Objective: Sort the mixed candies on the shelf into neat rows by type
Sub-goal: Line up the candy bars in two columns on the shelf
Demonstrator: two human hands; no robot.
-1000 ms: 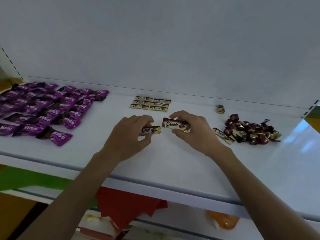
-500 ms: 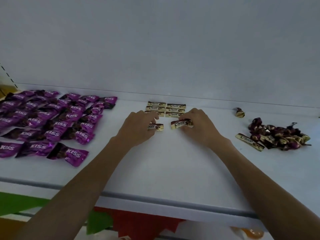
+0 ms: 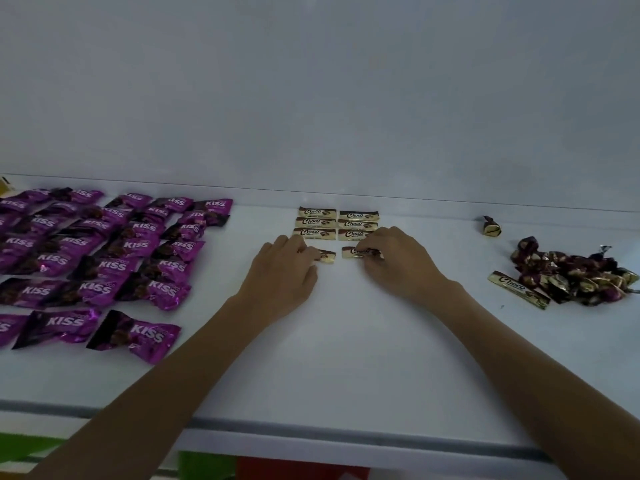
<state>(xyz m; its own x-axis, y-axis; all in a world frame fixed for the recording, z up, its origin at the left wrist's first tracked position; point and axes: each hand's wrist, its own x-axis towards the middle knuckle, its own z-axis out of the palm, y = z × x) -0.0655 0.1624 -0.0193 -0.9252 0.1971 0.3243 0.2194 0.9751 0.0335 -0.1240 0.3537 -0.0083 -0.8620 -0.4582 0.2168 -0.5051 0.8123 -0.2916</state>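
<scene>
Two hands hold small Choco bars flat on the white shelf (image 3: pixel 346 358).

The left hand (image 3: pixel 280 271) has its grip pinched on one gold-and-brown foil Choco bar (image 3: pixel 328 256). The right hand (image 3: pixel 398 261) has its grip pinched on a second Choco bar (image 3: pixel 349 252). The two bars lie near each other, not touching, just in front of a two-column block of six Choco bars (image 3: pixel 337 223). Rows of purple KISS candy packets (image 3: pixel 104 251) cover the shelf's left part. Well to the right lies a heap of dark-red and gold twist-wrapped candies (image 3: pixel 571 275), with a longer Choco bar (image 3: pixel 517 289) at its near-left edge and a lone twisted candy (image 3: pixel 491 227) behind.
</scene>
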